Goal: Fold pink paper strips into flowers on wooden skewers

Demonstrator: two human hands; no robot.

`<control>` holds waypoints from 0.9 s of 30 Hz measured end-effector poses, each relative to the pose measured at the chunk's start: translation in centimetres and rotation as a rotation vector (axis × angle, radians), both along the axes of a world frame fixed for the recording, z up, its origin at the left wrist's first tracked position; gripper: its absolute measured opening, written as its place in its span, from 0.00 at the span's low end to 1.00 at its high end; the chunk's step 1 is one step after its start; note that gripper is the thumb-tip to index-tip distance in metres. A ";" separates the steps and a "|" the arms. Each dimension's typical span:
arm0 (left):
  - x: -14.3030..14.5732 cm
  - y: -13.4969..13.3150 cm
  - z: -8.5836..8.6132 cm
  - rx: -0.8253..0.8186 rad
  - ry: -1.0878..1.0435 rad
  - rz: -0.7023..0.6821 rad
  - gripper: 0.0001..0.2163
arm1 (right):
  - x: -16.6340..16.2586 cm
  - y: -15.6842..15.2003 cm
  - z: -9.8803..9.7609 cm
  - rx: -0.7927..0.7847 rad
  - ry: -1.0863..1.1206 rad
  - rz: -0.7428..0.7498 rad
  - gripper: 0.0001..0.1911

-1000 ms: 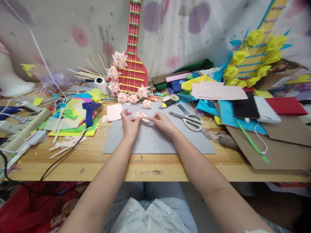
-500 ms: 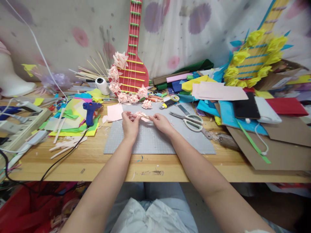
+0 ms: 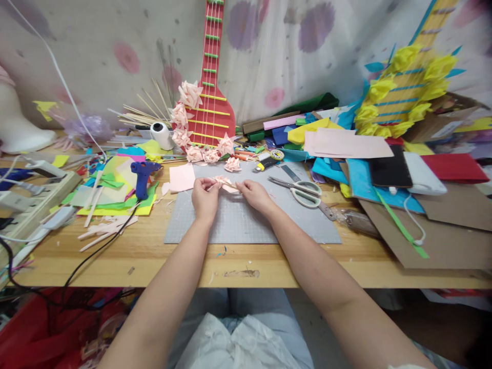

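Observation:
Over the grey cutting mat (image 3: 246, 223), a pale pink paper flower (image 3: 225, 181) is held between my two hands. My left hand (image 3: 205, 197) pinches it from the left, fingers closed. From the right, the thumb and fingers of my right hand (image 3: 255, 195) close on its other edge; a thin stem or strip by those fingertips is too small to make out. Just behind lies a finished pink paper flower (image 3: 232, 164) on the mat. A square of pink paper (image 3: 182, 178) rests left of my left hand.
Scissors (image 3: 305, 193) and a yellow-black cutter (image 3: 269, 161) lie on the mat's right. A blue glue gun (image 3: 141, 179) stands left, its cord crossing the table. Behind leans a red paper guitar (image 3: 211, 120) with pink flowers. Cardboard (image 3: 423, 236) covers the right side.
My left hand's fingers have shifted slightly around the pink flower, and a bit more of its petals shows. My right hand stays nearly in place.

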State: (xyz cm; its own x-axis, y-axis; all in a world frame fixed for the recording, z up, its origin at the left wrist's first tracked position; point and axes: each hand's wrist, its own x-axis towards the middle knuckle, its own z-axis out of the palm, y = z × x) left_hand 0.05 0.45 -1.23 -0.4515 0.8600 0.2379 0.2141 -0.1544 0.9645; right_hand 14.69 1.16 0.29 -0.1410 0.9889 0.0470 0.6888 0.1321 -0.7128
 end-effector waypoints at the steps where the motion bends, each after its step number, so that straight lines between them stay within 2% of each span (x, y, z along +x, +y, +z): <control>1: 0.0 -0.1 0.1 0.001 0.011 0.010 0.13 | 0.0 0.0 0.0 0.007 0.002 0.015 0.18; 13: -0.1 -0.5 0.4 -0.043 0.156 0.071 0.16 | -0.2 -0.6 0.2 0.039 -0.055 0.141 0.19; 18: -0.1 -0.8 0.5 -0.026 0.225 0.034 0.15 | -0.4 -0.7 0.4 0.017 -0.067 0.157 0.20; 27: -0.2 -1.0 0.6 -0.054 0.206 -0.031 0.25 | -0.4 -0.5 -0.3 0.051 -0.034 0.183 0.19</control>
